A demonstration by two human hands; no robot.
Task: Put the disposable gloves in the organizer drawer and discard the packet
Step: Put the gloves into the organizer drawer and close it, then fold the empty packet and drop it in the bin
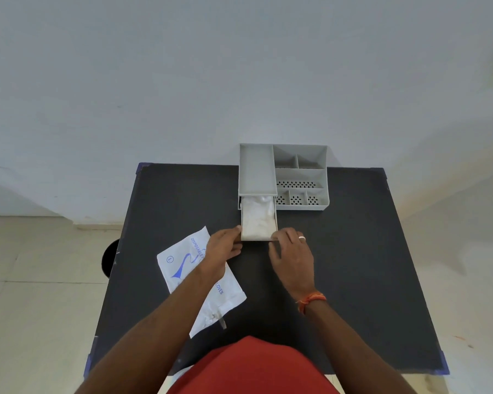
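A grey organizer point(300, 174) stands at the far edge of the black table. Its drawer point(274, 223) is pulled out towards me, and white disposable gloves point(258, 217) lie inside it. My left hand point(222, 248) touches the drawer's front left corner, and my right hand point(292, 254) touches its front right corner, fingers curled against the front face. The white gloves packet point(182, 268), printed in blue, lies flat on the table under my left forearm, its torn end pointing towards me.
The black table point(353, 265) backs onto a pale wall. A round black bin point(108, 258) sits on the tiled floor just beyond the table's left edge. The organizer's open compartments hold nothing visible.
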